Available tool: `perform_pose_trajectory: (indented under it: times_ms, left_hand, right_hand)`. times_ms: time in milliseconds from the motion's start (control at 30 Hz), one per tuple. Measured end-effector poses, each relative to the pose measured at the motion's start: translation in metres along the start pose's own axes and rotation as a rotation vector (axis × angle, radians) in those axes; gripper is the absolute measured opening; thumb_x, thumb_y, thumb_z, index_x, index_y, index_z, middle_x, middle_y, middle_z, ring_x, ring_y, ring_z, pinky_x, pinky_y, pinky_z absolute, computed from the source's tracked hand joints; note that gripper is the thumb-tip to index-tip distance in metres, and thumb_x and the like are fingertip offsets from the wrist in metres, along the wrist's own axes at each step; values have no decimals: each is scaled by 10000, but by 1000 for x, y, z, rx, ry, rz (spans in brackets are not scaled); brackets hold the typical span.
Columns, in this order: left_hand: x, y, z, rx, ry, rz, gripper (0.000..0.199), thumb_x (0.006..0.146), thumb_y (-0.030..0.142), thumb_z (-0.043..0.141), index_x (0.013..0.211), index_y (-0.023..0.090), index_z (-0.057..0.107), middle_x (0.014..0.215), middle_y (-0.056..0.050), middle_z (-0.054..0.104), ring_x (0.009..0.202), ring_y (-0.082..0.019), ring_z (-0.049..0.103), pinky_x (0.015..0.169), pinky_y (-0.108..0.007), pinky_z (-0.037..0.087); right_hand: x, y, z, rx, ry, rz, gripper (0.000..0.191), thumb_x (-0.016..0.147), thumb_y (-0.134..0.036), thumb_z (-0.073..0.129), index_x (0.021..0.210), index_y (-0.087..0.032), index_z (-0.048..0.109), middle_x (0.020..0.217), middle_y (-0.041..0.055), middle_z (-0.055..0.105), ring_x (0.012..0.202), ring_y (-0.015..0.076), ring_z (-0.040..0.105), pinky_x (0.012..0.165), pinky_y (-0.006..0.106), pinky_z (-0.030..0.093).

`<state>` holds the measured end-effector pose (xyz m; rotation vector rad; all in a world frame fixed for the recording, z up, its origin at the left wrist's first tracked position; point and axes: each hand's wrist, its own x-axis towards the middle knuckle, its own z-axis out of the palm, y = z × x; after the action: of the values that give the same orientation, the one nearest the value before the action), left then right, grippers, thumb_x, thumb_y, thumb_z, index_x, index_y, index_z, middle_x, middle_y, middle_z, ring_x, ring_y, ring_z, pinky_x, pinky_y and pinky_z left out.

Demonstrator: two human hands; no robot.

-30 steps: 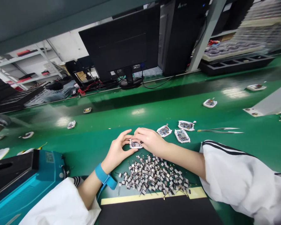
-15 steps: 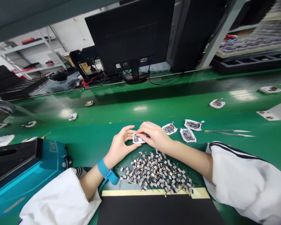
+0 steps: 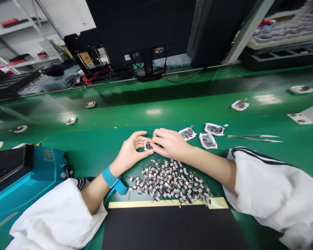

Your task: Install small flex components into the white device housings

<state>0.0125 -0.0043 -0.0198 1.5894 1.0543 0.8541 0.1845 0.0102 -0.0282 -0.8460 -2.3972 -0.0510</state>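
Note:
My left hand (image 3: 129, 150) and my right hand (image 3: 169, 143) meet over a small white-framed circuit module (image 3: 148, 146), holding it between their fingertips, with the fingers hiding part of it. Just below my hands lies a loose heap of several small metal-and-black components with thin wires (image 3: 169, 182). Beside my right hand rest several similar white-framed modules (image 3: 187, 133), (image 3: 208, 140), (image 3: 214, 129). Steel tweezers (image 3: 254, 138) lie further right, untouched. A blue wrist strap (image 3: 111, 178) circles my left wrist.
A blue-and-black machine (image 3: 33, 170) stands at the left, and a black mat with a yellow edge (image 3: 169, 225) lies near me. Further modules sit along the green workbench (image 3: 153, 111). A monitor (image 3: 141, 24) and black trays (image 3: 281, 57) stand behind it.
The whole view has shifted upward and turned slightly as my head moved. My hands stay together on the module, with their fingers shifted a little around it.

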Motion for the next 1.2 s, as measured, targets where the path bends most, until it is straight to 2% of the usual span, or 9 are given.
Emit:
perform_pose_trajectory:
  times_ms: [167,267,400,533,700,867,1000,1100,1200]
  left_hand:
    - [1,1,-1,9,4,-26,557,620,164,693,1091,136,398,951,-66,586,902,-159,575,865,-319,479]
    - [1,1,-2,16,10,-46,588,604,164,705,1099,134,390,953,-69,583,895,-162,577,860,-322,483]
    - [1,1,-2,2,-5,-28,587,607,165,705,1101,137,388,955,-65,581,907,-161,572,871,-319,475]
    - [2,0,-2,14,-16,-20,580,612,174,705,1098,136,391,952,-61,580,883,-152,575,853,-308,483]
    - [2,0,-1,44,-18,-10,573,613,166,699,1098,126,396,940,-61,573,865,-145,575,834,-291,488]
    - [2,0,-1,93,-10,-15,588,613,180,697,1113,127,393,917,-53,564,820,-132,577,805,-279,499]
    - [4,-1,-1,125,3,3,585,605,219,707,1096,132,402,925,-56,566,815,-141,579,785,-282,507]
    - [2,1,0,121,-10,25,554,613,226,699,1079,135,414,990,-76,558,892,-168,570,800,-287,502]
    - [2,0,-2,115,-45,45,540,644,221,675,1100,146,396,992,-77,564,900,-165,574,812,-288,499]
  right_hand:
    - [-5,-1,-3,11,-77,54,243,852,-247,372,892,-139,586,838,52,535,727,132,495,618,231,389]
    - [-6,-1,-5,64,-68,53,253,846,-223,374,986,-133,564,874,51,550,778,139,510,663,237,405]
    - [-2,1,-6,66,-79,54,226,823,-174,388,881,-127,602,839,50,557,751,145,507,637,244,398]
    - [6,3,-4,105,-107,94,171,822,-206,452,818,-132,605,794,38,573,751,139,509,663,236,392]
    - [13,1,-1,42,-126,101,92,787,-165,504,752,-128,581,751,33,562,711,132,499,626,228,377]
    - [18,0,-6,-114,-174,-40,158,824,-186,460,749,-109,577,732,56,545,704,154,490,631,253,381]
    - [28,-8,-14,-218,-285,-202,148,829,-122,440,822,-92,585,789,78,560,780,181,500,694,288,388]
    - [35,-16,-19,-216,-374,-231,166,828,-100,438,897,-91,589,888,94,566,856,193,502,746,307,392]
    - [32,-11,-30,-234,-372,-198,169,830,-143,456,919,-110,596,894,91,551,855,201,509,720,306,414]
